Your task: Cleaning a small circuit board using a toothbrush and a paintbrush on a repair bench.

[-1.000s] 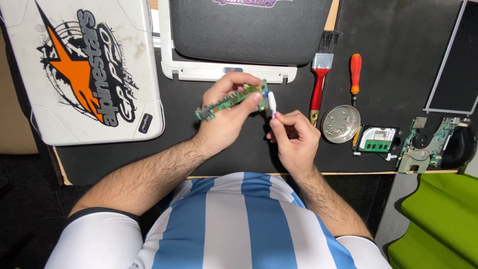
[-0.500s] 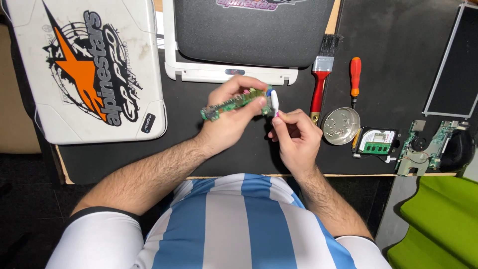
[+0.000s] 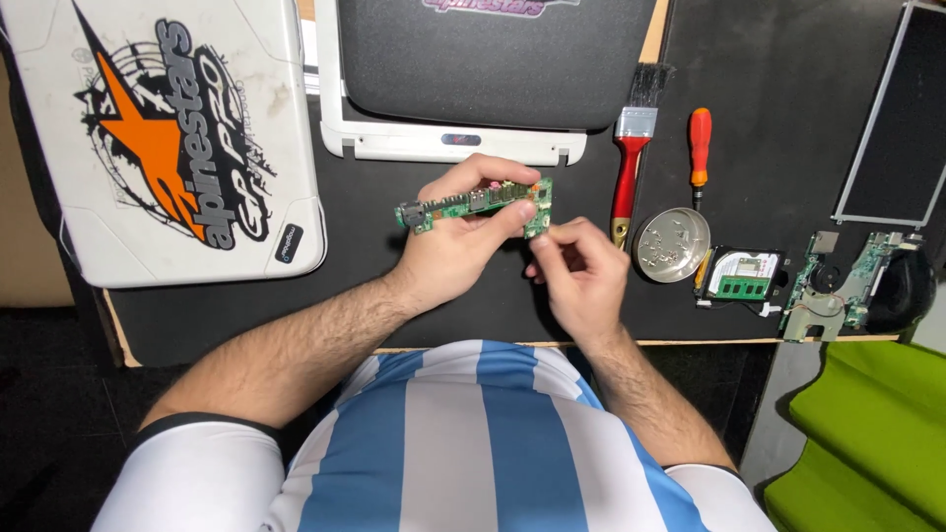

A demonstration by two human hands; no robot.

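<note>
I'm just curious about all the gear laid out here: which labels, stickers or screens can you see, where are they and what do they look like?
White laptop lid: far left, orange star graphic with black lettering, small dark badge.
Dark sleeve: top centre, pink-purple logo.
Screen panel: right edge, black, silver-framed.
Hard drive: right of the metal dish, white label, green module on top.

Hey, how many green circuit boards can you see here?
3. A long narrow board is held in the left hand. A small memory module lies on the drive beside the metal dish. A mainboard lies far right. Others may be hidden.
</note>
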